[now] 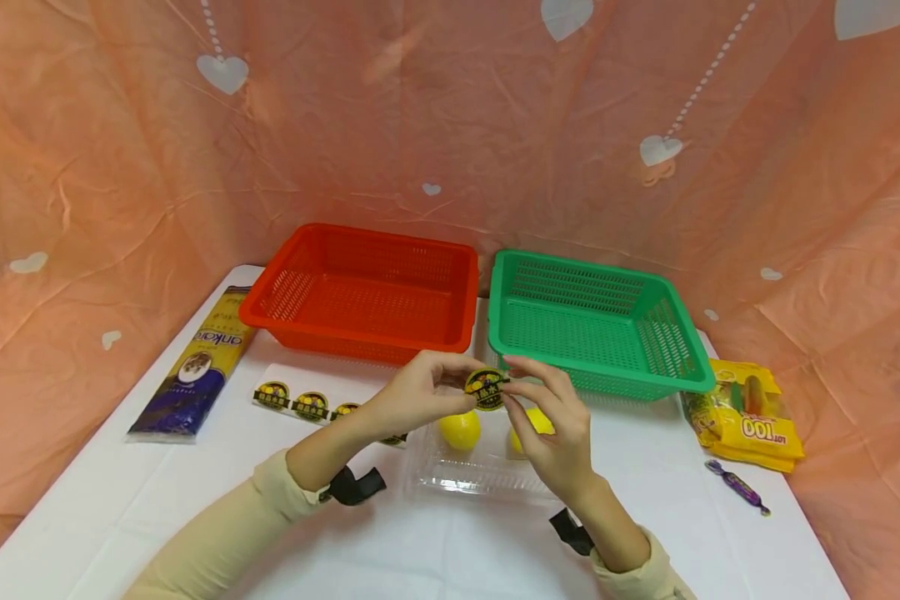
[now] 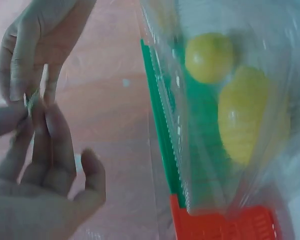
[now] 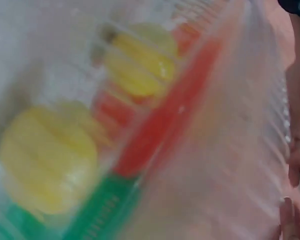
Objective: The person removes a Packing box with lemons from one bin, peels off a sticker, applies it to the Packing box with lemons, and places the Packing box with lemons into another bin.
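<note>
A round black-and-yellow fruit sticker [image 1: 485, 388] is held up over a clear plastic clamshell box [image 1: 457, 483]. My left hand [image 1: 427, 390] pinches its left side between thumb and fingers. At the sticker's right edge, the fingertips of my right hand [image 1: 553, 425] pinch it too. In the left wrist view the sticker [image 2: 32, 102] appears edge-on where both hands' fingertips meet. Behind the clear plastic are two yellow lemons, the left lemon [image 1: 460, 431] in full sight and the right lemon [image 1: 521, 439] partly covered by my right hand. The right wrist view is blurred and shows both lemons through plastic.
A strip of matching stickers [image 1: 311, 406] lies left of the box, partly under my left forearm. Behind stand a red basket [image 1: 360, 343] and a green basket [image 1: 600, 379]. A blue-and-gold packet [image 1: 195, 367] lies left; a yellow bag [image 1: 753, 417] and purple-wrapped candy [image 1: 738, 486] lie right.
</note>
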Motion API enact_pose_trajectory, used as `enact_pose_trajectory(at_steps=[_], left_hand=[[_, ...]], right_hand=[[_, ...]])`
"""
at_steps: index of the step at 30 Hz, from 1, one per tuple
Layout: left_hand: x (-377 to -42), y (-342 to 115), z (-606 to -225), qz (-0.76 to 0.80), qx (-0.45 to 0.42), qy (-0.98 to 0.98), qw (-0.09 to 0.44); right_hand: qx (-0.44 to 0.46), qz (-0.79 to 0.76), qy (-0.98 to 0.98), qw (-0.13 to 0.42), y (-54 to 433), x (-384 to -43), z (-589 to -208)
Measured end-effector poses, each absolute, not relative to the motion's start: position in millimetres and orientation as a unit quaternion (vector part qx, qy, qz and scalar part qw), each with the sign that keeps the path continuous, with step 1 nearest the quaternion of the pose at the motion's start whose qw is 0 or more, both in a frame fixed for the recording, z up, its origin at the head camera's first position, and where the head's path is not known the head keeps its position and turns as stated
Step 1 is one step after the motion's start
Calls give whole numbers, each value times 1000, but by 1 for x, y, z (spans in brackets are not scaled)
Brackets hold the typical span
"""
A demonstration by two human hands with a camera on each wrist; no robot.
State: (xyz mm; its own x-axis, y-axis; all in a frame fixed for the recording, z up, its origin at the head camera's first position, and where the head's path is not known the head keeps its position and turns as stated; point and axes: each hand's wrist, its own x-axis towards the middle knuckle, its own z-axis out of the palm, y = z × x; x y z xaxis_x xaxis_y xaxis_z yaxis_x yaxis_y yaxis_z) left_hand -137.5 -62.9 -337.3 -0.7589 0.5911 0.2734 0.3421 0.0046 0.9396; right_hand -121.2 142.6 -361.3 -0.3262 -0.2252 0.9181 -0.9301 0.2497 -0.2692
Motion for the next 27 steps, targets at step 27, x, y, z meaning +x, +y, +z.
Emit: enact_pose_trajectory(at_steps=[27], left_hand=[[-157,-31,-354,471,392,788,59]], right_hand=[[297,472,-829,52,201,-125,-362]])
